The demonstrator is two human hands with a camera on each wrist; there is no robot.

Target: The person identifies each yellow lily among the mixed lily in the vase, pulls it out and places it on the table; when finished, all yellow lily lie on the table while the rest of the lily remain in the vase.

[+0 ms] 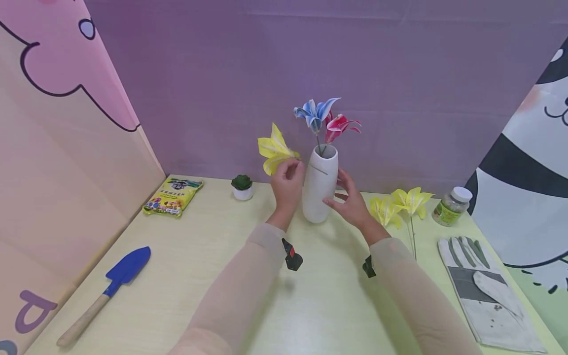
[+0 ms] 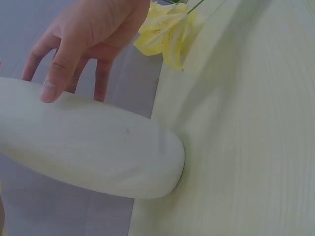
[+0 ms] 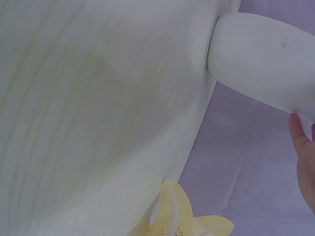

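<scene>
A white vase (image 1: 319, 195) stands near the table's back edge. Out of its mouth rise a blue lily (image 1: 314, 114) and a red lily (image 1: 339, 127), both artificial. My left hand (image 1: 287, 185), just left of the vase, pinches a yellow lily (image 1: 272, 148) near its bloom; the bare stem points right across the vase's upper front. With thumb in front and fingers at the far side, my right hand (image 1: 353, 203) holds the vase, as the left wrist view also shows at the vase wall (image 2: 108, 142).
Two yellow lilies (image 1: 412, 199) lie right of the vase, beside a lidded jar (image 1: 451, 207) and work gloves (image 1: 485, 296). Leftward are a small potted succulent (image 1: 242, 187), a yellow packet (image 1: 173, 197) and a blue trowel (image 1: 127, 266). A purple backdrop (image 1: 213, 88) rises behind the table.
</scene>
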